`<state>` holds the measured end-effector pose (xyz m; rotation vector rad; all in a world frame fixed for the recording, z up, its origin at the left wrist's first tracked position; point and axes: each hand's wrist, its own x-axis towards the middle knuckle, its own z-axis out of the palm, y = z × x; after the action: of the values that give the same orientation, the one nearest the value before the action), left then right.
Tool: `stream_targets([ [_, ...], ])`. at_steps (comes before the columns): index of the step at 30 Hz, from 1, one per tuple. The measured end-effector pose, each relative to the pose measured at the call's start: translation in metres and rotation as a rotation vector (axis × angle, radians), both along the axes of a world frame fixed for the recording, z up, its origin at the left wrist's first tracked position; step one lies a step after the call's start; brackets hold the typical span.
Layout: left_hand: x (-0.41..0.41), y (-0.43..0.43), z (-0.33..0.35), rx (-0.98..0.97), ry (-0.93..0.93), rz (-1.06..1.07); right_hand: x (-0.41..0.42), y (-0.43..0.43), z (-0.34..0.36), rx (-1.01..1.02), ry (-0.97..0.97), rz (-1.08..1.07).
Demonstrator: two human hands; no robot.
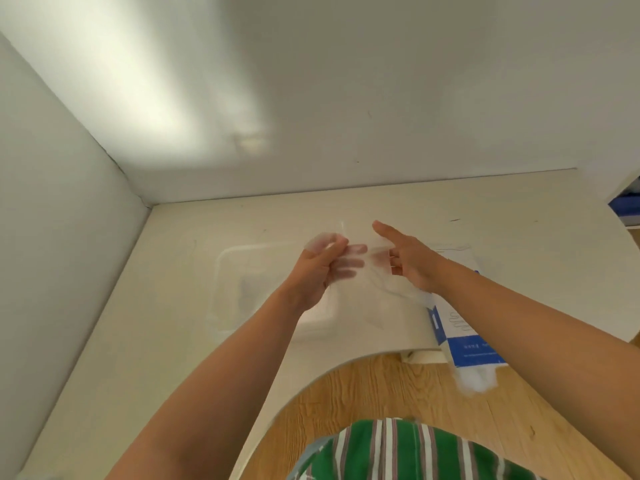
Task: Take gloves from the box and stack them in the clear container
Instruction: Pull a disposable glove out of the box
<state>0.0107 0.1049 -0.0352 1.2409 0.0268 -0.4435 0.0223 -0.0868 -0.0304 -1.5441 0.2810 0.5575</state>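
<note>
Above the clear container (228, 271), the left hand (320, 271) is pinching a transparent glove (375, 268) with curled fingers. The right hand (408, 261) is gripping its other edge, index finger straight.

Left hand (323, 268) curled, right hand (407, 263) forefinger out (both raised)

Glove (388, 287) is reading colourless, see-through; clear container (221, 271) is looking transparent with a whitish haze; box (464, 344) is showing white with blue panels; table (166, 358) is showing cream; wall (346, 81) is reading white; floor (381, 393) is showing light-brown wood grain; shirt (398, 448) is showing green with white and brownish stripes.
</note>
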Motion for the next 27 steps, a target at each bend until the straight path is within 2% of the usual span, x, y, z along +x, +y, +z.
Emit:
stream_targets([
  [4, -0.009, 0.039, 0.001, 0.082, -0.021, 0.128, 0.007, 0.027, -0.002, 0.162, 0.038, 0.11],
  [7, -0.014, 0.064, -0.003, 0.197, 0.02, 0.214, 0.014, 0.055, -0.001, 0.21, -0.027, 0.025],
  [10, -0.016, 0.09, -0.006, 0.238, 0.103, 0.311, 0.025, 0.077, -0.003, 0.028, -0.142, 0.057],
  [15, -0.006, 0.118, -0.003, 0.261, 0.144, 0.57, 0.036, 0.097, -0.004, -0.216, -0.291, 0.374],
  [17, -0.001, 0.122, -0.002, 0.311, 0.132, 0.554, 0.038, 0.106, -0.002, -0.25, -0.311, 0.462],
  [21, 0.002, 0.117, -0.005, 0.56, 0.129, 0.273, 0.045, 0.123, 0.0, -0.315, -0.307, 0.629],
  [23, 0.007, 0.117, -0.013, 0.667, 0.098, 0.258, 0.048, 0.132, -0.003, -0.423, -0.351, 0.663],
  [25, 0.012, 0.119, -0.022, 0.831, 0.053, 0.293, 0.05, 0.139, -0.011, -0.598, -0.501, 0.611],
  [27, 0.015, 0.12, -0.028, 1.035, 0.007, 0.302, 0.049, 0.146, -0.018, -0.749, -0.766, 0.487],
])
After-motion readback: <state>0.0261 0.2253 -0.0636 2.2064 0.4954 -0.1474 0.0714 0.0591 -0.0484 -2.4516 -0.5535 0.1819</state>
